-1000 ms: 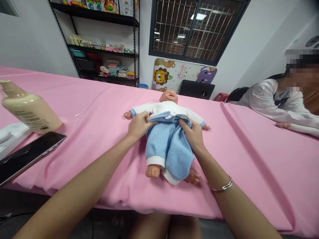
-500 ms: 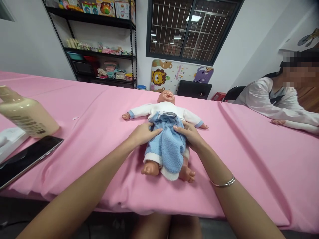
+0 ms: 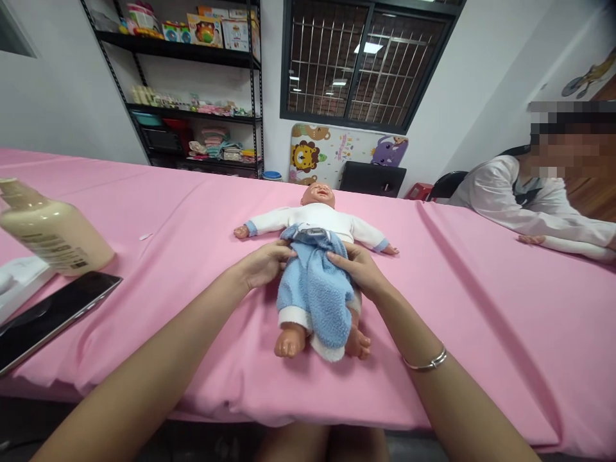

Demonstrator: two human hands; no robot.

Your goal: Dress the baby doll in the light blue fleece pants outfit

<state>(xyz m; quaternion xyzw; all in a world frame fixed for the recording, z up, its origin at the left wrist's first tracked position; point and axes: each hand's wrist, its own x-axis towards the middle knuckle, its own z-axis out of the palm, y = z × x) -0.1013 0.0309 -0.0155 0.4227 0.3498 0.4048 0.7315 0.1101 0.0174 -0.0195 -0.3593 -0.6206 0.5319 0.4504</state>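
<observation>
A baby doll (image 3: pixel 320 194) lies on its back on the pink cloth, head away from me, in a white top with blue cuffs. Fuzzy blue pants (image 3: pixel 294 289) with white hems lie over its lower body; one leg of the doll comes out of a hem, while the other pant leg hangs loose beside the second foot. At the waistband's left side my left hand (image 3: pixel 265 263) pinches the fabric. My right hand (image 3: pixel 360 269) grips the waistband's right side, thumb on top. Fingers of both hands are partly hidden by cloth.
A pump bottle (image 3: pixel 60 234), a dark phone (image 3: pixel 58 317) and a white case (image 3: pixel 19 282) lie at the left. Across the table at the right, a person in a white sleeve (image 3: pixel 505 199) leans on the tabletop. Shelves (image 3: pixel 183 109) stand behind.
My left thumb has shifted off the front of the pants toward the waistband's side edge. My right hand keeps its hold. The camera view has tilted slightly up.
</observation>
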